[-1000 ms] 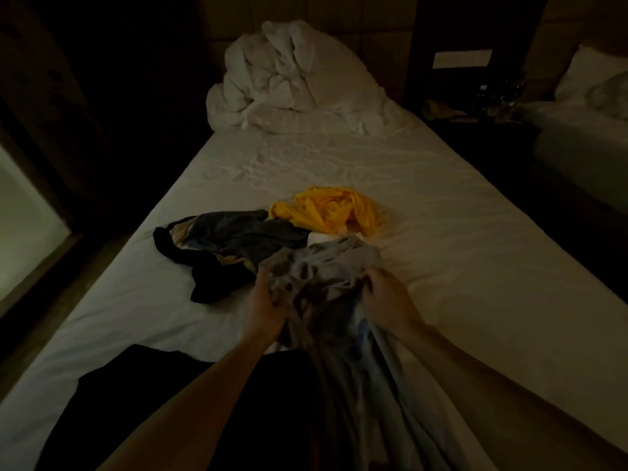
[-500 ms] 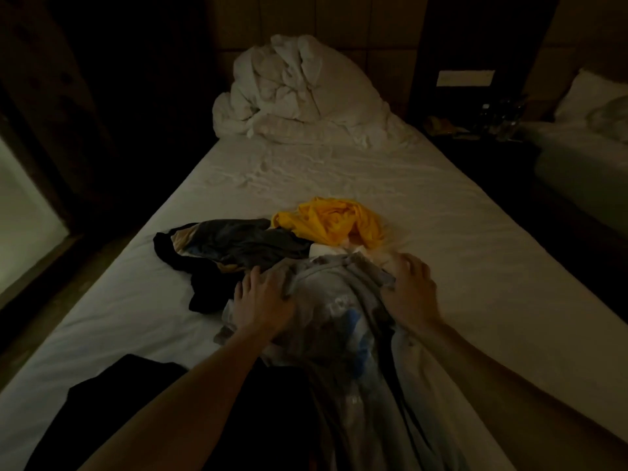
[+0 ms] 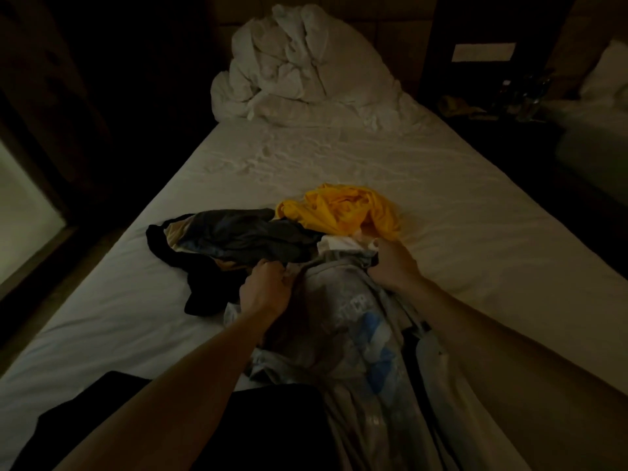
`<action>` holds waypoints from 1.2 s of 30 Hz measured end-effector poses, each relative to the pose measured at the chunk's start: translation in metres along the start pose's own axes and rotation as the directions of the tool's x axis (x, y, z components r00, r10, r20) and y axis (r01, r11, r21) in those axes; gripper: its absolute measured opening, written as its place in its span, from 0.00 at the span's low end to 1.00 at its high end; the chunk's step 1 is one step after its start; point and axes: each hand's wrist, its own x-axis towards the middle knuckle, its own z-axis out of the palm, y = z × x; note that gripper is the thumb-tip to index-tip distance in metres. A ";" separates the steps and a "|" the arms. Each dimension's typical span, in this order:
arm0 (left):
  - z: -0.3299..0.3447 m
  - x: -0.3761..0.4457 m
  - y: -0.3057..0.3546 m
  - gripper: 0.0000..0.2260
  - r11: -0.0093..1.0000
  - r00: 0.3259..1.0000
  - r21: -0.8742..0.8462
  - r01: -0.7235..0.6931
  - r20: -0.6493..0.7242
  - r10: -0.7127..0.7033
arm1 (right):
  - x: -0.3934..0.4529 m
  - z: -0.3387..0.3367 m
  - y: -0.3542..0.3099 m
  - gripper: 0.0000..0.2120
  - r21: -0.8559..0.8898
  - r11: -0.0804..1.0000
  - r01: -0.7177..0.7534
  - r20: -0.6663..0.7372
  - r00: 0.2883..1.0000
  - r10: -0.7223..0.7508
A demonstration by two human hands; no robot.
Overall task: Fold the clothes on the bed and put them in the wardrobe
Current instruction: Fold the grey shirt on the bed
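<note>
Head cam: both hands grip a grey printed shirt (image 3: 343, 321) on the bed (image 3: 475, 253), folding barely begun.

L hand (image 3: 263, 288) & R hand (image 3: 396, 266) pinch its far corners. Yellow top (image 3: 339, 209) & dark garment (image 3: 238, 236) lie unfolded just beyond; wardrobe not in view.

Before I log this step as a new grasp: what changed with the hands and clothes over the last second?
Both hands went from pressing flat on the grey T-shirt to gripping its far end: left hand bunches the left corner, right hand the right. The yellow garment, dark garment and duvet stayed put.
</note>
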 end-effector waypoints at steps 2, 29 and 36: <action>-0.011 -0.011 0.003 0.09 0.997 0.998 -0.072 -0.042 -0.039 0.039 | -0.015 -0.015 -0.006 0.16 -0.011 0.999 0.033 -0.100 0.994 -0.034; -0.275 -0.272 0.141 0.07 0.765 0.827 -0.416 -0.491 -0.499 0.260 | -0.384 -0.301 -0.007 0.02 0.489 0.809 0.327 -0.470 0.880 -0.071; -0.322 -0.337 0.172 0.10 0.803 0.772 -0.389 -0.452 -0.622 0.133 | -0.462 -0.350 -0.023 0.02 0.498 0.739 0.453 -0.640 0.768 -0.040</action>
